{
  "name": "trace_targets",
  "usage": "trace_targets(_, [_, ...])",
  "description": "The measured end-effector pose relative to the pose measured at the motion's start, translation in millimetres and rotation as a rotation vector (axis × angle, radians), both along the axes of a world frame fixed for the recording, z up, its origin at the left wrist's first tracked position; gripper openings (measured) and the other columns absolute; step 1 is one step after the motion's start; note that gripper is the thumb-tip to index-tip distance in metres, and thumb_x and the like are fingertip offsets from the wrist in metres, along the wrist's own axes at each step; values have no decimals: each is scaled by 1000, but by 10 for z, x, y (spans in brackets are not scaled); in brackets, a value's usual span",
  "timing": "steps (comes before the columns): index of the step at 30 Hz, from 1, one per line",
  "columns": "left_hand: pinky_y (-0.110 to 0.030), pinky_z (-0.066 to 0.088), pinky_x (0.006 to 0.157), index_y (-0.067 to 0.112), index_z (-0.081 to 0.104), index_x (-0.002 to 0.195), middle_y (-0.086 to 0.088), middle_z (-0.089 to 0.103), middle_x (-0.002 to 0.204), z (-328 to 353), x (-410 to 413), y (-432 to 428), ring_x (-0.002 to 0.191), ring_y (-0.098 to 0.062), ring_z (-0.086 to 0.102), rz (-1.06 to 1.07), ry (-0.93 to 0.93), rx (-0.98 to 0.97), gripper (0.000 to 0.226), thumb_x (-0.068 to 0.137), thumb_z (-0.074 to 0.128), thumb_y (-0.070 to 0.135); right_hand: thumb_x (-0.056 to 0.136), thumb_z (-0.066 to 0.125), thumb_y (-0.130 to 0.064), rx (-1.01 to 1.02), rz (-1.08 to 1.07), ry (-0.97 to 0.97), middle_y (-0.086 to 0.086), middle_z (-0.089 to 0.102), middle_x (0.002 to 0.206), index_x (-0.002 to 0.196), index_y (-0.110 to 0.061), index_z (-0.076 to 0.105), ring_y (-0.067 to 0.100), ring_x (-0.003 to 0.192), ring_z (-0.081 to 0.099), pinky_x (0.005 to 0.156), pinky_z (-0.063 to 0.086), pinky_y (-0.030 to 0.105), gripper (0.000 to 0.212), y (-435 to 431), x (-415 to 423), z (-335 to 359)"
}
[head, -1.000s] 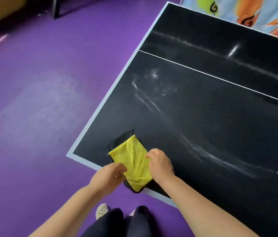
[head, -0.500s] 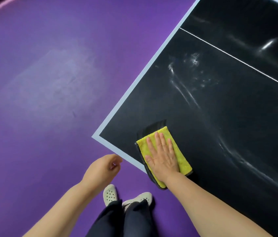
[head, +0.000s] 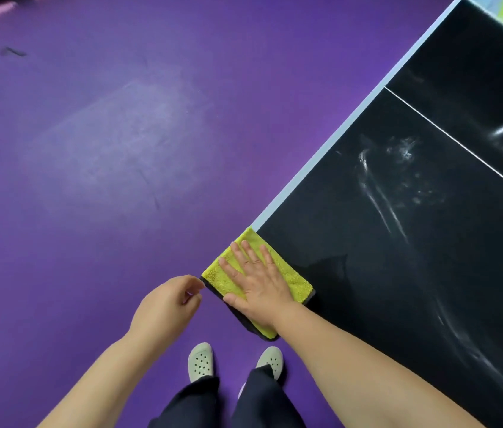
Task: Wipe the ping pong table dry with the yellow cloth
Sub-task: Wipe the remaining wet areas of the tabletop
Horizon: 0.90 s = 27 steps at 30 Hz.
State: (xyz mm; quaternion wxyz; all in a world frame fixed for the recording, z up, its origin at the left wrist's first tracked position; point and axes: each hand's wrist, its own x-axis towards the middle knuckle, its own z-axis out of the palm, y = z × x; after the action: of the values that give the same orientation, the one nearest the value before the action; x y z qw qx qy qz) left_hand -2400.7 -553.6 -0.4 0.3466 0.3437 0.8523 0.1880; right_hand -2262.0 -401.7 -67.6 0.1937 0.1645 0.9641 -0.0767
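Right hand lay flat, fingers spread, pressing the yellow cloth onto the near corner of the black table. Cloth covered the corner, overhanging the edge. Left hand hung loosely curled and empty just beside the cloth, over the purple floor. Wet streaks lay further up the table.

Right hand flat on yellow cloth at near corner of wet black surface; left hand loosely curled, holding nothing, over purple floor.
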Motion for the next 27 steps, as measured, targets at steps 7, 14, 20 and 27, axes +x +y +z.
trace_targets(7, [-24,38,66,28,62,108,14,60,94,-3,24,392,92,-10,56,-18,71,-9,20,91,54,22,93,27,-62,2,124,91,1,16,162,153,-32,14,21,151,10,119,3,47,69,302,-30,5])
trace_targets(14, [-31,48,68,22,65,109,4,63,106,37,191,1099,100,-22,59,-101,257,-56,31,79,70,18,88,5,-63,35,-45,57,-3,-15,161,150,-38,-9,17,146,-24,117,-20,41,68,1367,-90,56])
trace_targets(20, [-36,55,71,12,72,96,-8,69,104,-13,461,2168,88,-29,67,-411,404,-77,73,30,93,33,84,-6,-63,114,-168,61,-2,-17,163,148,-38,-17,17,148,-22,119,-18,42,69,2563,-94,56])
trace_targets(27, [-39,-5,116,8,-8,149,-13,-13,157,-84,741,3361,145,-28,-8,-644,517,-196,99,86,58,48,99,18,-58,157,-297,125,-1,-8,165,156,-34,-1,18,151,-13,122,-9,43,65,4047,-117,-5])
